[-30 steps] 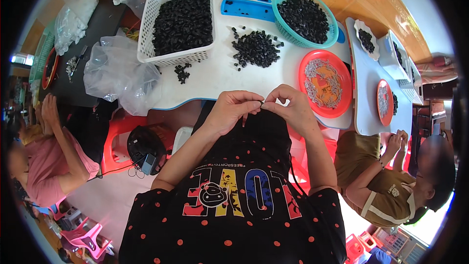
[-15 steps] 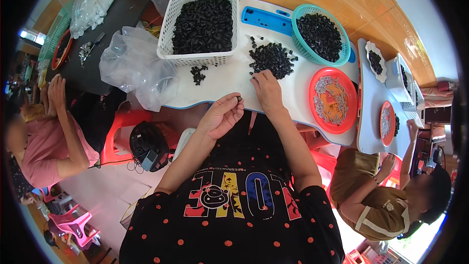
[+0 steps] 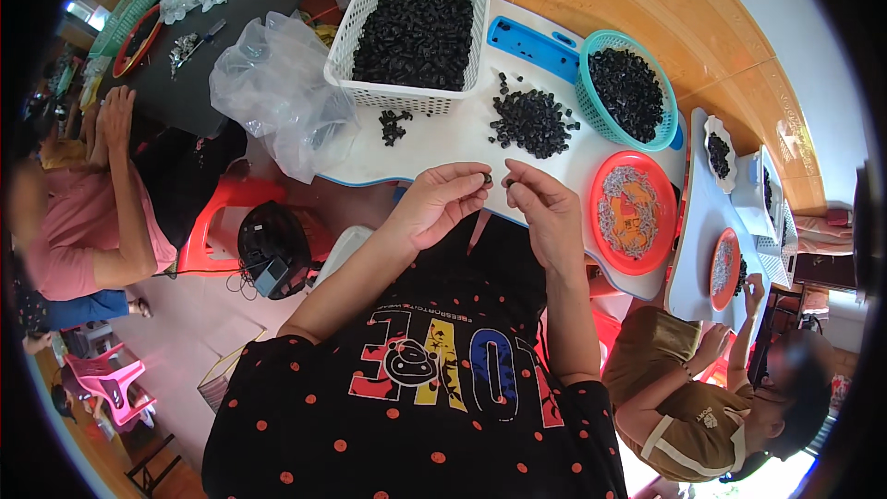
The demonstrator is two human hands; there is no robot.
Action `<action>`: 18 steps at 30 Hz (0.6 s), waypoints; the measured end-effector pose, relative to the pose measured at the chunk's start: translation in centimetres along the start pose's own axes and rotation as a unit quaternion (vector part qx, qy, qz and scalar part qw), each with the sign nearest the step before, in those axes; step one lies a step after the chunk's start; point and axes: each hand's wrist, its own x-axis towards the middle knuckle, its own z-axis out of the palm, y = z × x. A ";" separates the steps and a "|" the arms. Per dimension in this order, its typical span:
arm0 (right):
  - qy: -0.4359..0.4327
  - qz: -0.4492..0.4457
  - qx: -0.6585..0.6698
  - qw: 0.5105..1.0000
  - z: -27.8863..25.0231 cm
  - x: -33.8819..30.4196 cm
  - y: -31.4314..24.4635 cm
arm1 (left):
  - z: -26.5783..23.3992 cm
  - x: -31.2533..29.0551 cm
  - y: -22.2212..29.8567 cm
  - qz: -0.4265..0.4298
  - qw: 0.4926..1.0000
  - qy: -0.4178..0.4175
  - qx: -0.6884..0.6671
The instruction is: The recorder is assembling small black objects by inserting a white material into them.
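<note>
My left hand pinches a small black plastic part between thumb and forefinger. Facing it a short gap away, my right hand is closed on another small dark part, mostly covered by the fingertips. Both hands are raised in front of my chest, by the near edge of the white table. Beyond them a loose pile of black plastic parts lies on the tabletop. To the right of my right hand is a red plate with many small silvery pieces.
A white basket full of black parts stands behind, with a few parts before it. A teal basket, a blue tray and a clear plastic bag surround the pile. One person sits left, another right.
My right hand has come back from the pile toward my left hand, now with a small dark part in its fingers. The left hand still pinches its part; the view has shifted slightly.
</note>
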 end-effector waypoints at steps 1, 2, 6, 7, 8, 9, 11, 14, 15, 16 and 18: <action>0.009 0.010 -0.028 1.000 0.1 -0.2 -0.2 | 0.2 -0.1 0.0 0.002 1.000 0.001 0.008; 0.008 0.016 -0.050 0.999 0.2 -0.2 -0.4 | 0.4 -0.3 0.0 0.004 1.000 0.003 0.016; 0.008 0.021 -0.103 0.994 0.4 -0.4 -0.3 | 0.9 -0.7 0.0 0.028 0.998 0.023 0.060; 0.008 0.002 -0.121 0.993 0.4 -0.4 -0.2 | 0.9 -0.8 0.0 0.032 0.996 0.029 0.075; 0.009 -0.017 -0.138 0.990 0.4 -0.3 -0.1 | 1.0 -0.8 0.0 0.036 0.995 0.034 0.089; 0.005 -0.038 -0.147 0.988 0.4 -0.3 0.0 | 1.0 -0.8 0.0 0.036 0.995 0.035 0.091; 0.011 -0.028 -0.162 0.986 0.4 -0.2 0.0 | 1.1 -0.8 -0.1 0.037 0.995 0.031 0.086; 0.017 -0.015 -0.166 0.986 0.4 -0.4 0.1 | 1.0 -0.7 -0.2 0.029 0.996 0.044 0.077; 0.018 -0.008 -0.163 0.987 0.5 -0.4 0.1 | 1.0 -0.7 -0.2 0.032 0.996 0.041 0.079; 0.022 -0.009 -0.173 0.985 0.5 -0.4 0.0 | 1.0 -0.6 -0.1 0.035 0.996 0.038 0.078; 0.024 -0.009 -0.177 0.984 0.6 -0.4 0.0 | 0.9 -0.6 -0.2 0.038 0.995 0.039 0.087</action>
